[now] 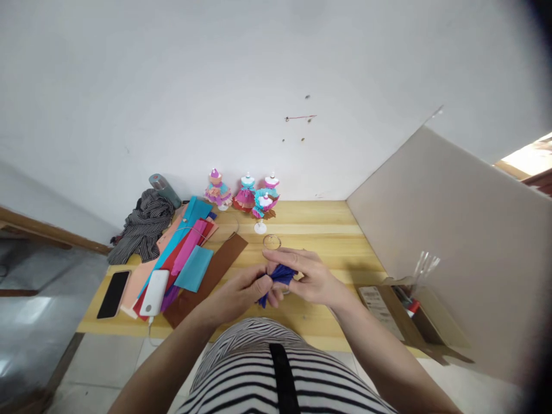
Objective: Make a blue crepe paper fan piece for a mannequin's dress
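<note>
Both hands meet above the front middle of the wooden table point(297, 230), gripping a gathered piece of dark blue crepe paper point(283, 274). My left hand point(244, 290) pinches its left side between thumb and fingers, and a loose blue end hangs below. On the other side, my right hand point(317, 277) has its fingers bent around the paper. Just beyond the fingers lies a thin ring-shaped item point(272, 241), partly covered. Farther back stand several small mannequins in ruffled paper dresses, one point(217, 190) in peach, teal and purple, another point(264, 204) in teal, pink and brown.
At left lie colored paper strips, including a brown one point(215, 270) and a teal one point(194, 268), with a white power bank point(154, 292), a phone point(114, 294), striped cloth point(149, 224) and a bottle point(164, 190). An open cardboard box point(425, 322) stands right, beside a panel point(431, 218).
</note>
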The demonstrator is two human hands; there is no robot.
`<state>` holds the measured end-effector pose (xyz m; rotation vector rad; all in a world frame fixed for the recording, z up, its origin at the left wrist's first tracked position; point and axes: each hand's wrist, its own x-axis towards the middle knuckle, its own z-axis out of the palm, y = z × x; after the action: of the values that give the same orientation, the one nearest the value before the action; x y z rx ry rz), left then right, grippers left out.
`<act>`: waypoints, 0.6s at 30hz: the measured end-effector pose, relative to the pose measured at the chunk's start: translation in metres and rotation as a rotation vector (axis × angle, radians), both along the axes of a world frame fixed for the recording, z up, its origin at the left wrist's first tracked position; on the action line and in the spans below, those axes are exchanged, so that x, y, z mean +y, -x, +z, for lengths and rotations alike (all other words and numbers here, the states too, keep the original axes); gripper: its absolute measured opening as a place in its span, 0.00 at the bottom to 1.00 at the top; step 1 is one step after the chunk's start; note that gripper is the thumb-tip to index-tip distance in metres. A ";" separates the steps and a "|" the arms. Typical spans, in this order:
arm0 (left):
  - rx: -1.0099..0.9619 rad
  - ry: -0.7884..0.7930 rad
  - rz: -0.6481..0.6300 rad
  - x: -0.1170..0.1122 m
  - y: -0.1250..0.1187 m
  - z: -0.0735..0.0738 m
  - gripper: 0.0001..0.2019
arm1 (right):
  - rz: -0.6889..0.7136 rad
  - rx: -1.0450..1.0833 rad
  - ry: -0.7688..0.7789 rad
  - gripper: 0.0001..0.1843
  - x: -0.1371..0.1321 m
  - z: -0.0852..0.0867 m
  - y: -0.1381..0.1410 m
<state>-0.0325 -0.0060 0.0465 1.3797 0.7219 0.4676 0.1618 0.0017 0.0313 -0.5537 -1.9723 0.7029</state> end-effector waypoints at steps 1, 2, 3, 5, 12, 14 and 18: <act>0.006 -0.007 0.018 0.002 0.004 0.002 0.22 | 0.019 -0.007 -0.004 0.30 0.001 0.001 0.001; 0.023 -0.021 0.057 0.004 0.008 0.003 0.23 | 0.034 -0.019 -0.009 0.30 0.003 0.001 0.003; 0.031 -0.026 0.099 0.005 0.012 0.004 0.22 | 0.041 -0.037 -0.016 0.31 0.005 0.001 0.005; 0.035 0.015 0.155 0.007 0.019 0.006 0.21 | 0.051 -0.072 -0.012 0.31 0.010 0.000 0.010; 0.004 0.100 0.192 0.001 0.030 -0.002 0.19 | 0.137 -0.166 0.061 0.31 0.028 -0.012 0.034; -0.010 0.124 0.234 -0.002 0.037 -0.013 0.20 | 0.157 -0.189 0.062 0.31 0.028 -0.013 0.043; 0.043 0.128 0.292 -0.008 0.052 -0.033 0.21 | 0.206 -0.186 0.207 0.30 0.029 -0.026 0.060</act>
<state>-0.0844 -0.0140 0.0134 1.1717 0.9788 0.6110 0.1021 0.0307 0.0055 -0.5608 -2.1646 1.0241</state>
